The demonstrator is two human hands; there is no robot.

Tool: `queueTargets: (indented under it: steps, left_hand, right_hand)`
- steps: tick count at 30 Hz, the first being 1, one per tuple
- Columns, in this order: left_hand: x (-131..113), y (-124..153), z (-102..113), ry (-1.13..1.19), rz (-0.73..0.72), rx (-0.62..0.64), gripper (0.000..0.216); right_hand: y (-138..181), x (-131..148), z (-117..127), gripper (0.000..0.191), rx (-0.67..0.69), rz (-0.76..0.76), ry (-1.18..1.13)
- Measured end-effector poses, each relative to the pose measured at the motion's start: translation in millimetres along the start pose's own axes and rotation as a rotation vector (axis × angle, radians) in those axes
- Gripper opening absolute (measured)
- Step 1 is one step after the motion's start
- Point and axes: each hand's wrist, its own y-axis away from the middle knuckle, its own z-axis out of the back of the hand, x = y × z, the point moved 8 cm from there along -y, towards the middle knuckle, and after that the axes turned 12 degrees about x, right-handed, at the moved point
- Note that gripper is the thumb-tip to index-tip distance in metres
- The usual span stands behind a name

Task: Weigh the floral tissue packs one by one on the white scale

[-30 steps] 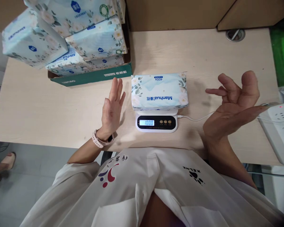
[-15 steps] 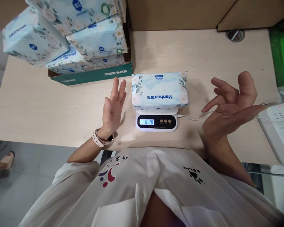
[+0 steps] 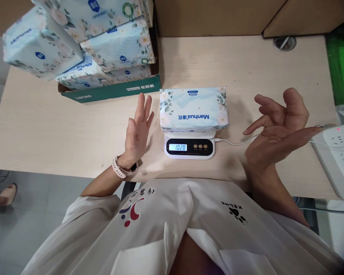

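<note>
A pack of tissues (image 3: 193, 107), pale blue with flowers and "Manhua" lettering, lies across a white digital scale (image 3: 169, 154). The pack hides most of the weighing plate; the lit display (image 3: 178, 147) reads about 1028, any decimal point being hard to make out. Left of the pack, apart from it, my left hand (image 3: 138, 131) is raised with its fingers stretched out and holds nothing. My right hand (image 3: 281, 126) hovers to the right of the scale, palm up, fingers spread and loosely bent, also holding nothing. A white cable (image 3: 235, 144) runs from the scale behind that hand.
A green carton (image 3: 109, 91) at the back left is heaped with several more tissue packs (image 3: 120, 44). Brown cardboard (image 3: 212, 17) stands along the back of the table. A white power strip (image 3: 336, 149) sits at the right edge. Another person's foot (image 3: 8, 194) shows on the floor at left.
The fingers of my right hand have shifted very slightly to the left. The tissue pack, scale and reading look the same.
</note>
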Motion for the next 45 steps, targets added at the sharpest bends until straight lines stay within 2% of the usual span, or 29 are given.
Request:
queueTargets:
  steps: [9,14,17,21,25,34,38,42,45]
  left_hand:
    - [1,0,-4,-0.033,-0.004,0.046,0.084]
    - [8,0,-1,0.007,0.026,0.017,0.091]
    - [12,-1,-1,0.018,0.039,0.024,0.094]
    - [18,-3,-1,0.008,0.034,0.029,0.093]
    - [25,-4,0,-0.020,-0.004,0.046,0.090]
    - [41,-9,6,-0.032,0.002,0.042,0.098]
    - [39,-9,4,-0.077,0.005,0.043,0.100]
    - [35,-7,-2,-0.151,0.022,0.084,0.091]
    - [33,-6,-3,-0.193,0.017,0.107,0.095]
  right_hand:
    - [-1,8,-1,0.103,-0.007,0.020,-0.035]
    - [0,5,-4,0.103,0.026,0.050,-0.029]
    - [1,6,-11,0.096,0.136,-0.002,0.008]
    - [5,11,-26,0.079,0.411,-0.127,0.144]
    - [8,14,-34,0.081,0.611,-0.124,0.304]
    - [6,-6,-35,0.079,0.646,-0.103,0.350]
    - [6,-8,-37,0.081,0.659,-0.121,0.393]
    - [5,-8,-38,0.088,0.691,-0.176,0.496]
    - [5,-6,-38,0.084,0.684,-0.160,0.535]
